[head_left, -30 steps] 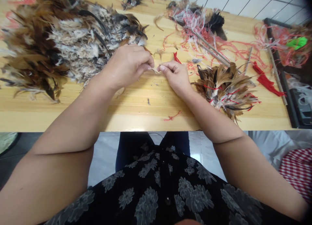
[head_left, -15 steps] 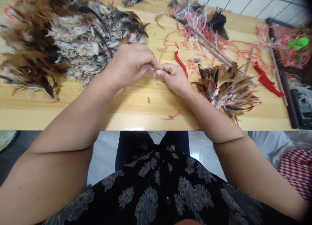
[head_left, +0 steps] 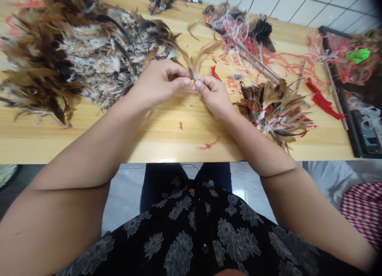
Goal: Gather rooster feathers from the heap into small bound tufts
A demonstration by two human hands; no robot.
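My left hand [head_left: 158,84] and my right hand [head_left: 213,93] meet fingertip to fingertip over the wooden table [head_left: 167,128]. Between them they pinch the base of a small tuft of tan feathers [head_left: 199,60], which fans up and to the right. A large heap of brown, grey and black feathers [head_left: 74,57] lies just left of my left hand. A smaller bundle of brown feathers tied with red string [head_left: 276,108] lies right of my right hand.
Tangled red and white strings with thin sticks [head_left: 253,49] cover the table's far right. A red strip [head_left: 324,100] lies near a dark tray [head_left: 358,120] at the right edge. A red thread scrap [head_left: 210,143] sits near the front edge.
Both hands have lifted slightly, and a tan feather tuft now stands up between the fingertips where only a tiny piece showed before.
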